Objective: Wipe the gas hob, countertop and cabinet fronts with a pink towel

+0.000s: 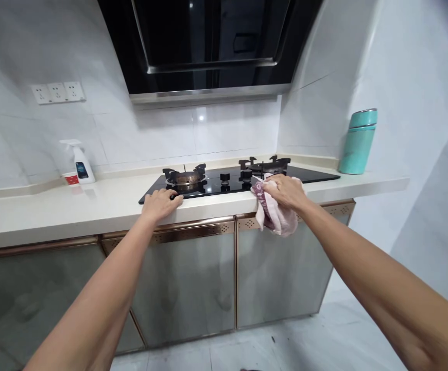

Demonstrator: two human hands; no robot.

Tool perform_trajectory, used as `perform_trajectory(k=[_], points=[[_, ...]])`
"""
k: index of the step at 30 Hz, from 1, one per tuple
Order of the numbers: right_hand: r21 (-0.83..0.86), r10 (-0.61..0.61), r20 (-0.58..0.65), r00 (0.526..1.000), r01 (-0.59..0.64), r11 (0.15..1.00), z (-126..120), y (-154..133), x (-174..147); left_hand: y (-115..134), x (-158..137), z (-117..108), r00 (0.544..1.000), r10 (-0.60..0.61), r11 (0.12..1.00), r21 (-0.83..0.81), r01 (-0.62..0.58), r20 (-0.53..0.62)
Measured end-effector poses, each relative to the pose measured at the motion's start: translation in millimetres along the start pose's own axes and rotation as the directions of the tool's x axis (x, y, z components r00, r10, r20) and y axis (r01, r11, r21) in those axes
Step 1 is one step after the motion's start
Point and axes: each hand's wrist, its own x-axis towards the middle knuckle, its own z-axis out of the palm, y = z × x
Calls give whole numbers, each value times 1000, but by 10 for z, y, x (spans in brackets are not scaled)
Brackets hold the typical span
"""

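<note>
A pink and purple cloth (280, 219) is bunched in my right hand (283, 189), whose fingers are closed round it. Its lower part hangs over the counter's front edge, just before the right burner (268, 167) of the black gas hob (214, 186). At the hob's front left corner rests my left hand (161, 204), fingers stretched out and holding nothing. Behind that hand is the left burner (185, 178). Two black knobs, the left knob (224, 178) and the right knob (246, 176), stand between the burners.
A black range hood (212, 46) hangs over the hob. On the counter (108, 206), a white spray bottle (83, 165) and a small red and white container (70, 178) stand at the left, a turquoise flask (358, 144) at the right. Below are cabinet doors (193, 283).
</note>
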Motion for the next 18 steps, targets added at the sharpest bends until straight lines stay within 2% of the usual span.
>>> perform_trajectory(k=[3, 6, 9, 14, 16, 18], points=[[-31, 45, -5, 999, -45, 998, -19, -107, -20, 25, -9, 0, 1000, 1, 1000, -5, -1, -16], [-35, 26, 11, 1000, -26, 999, 58, -476, -28, 48, -9, -1, 1000, -8, 1000, -9, 8, -27], [11, -78, 49, 996, 77, 997, 204, -1057, -21, 50, -1, 6, 999, -14, 1000, -6, 14, -35], [82, -297, 117, 948, 289, 954, 395, -2043, 26, -30, 18, 26, 999, 30, 996, 83, -26, -40], [101, -346, 135, 928, 335, 937, 425, -2226, 62, -75, 34, 29, 998, 55, 991, 120, -50, -39], [128, -395, 157, 905, 378, 917, 428, -2234, 103, -104, 51, 31, 997, 69, 990, 129, -63, -45]])
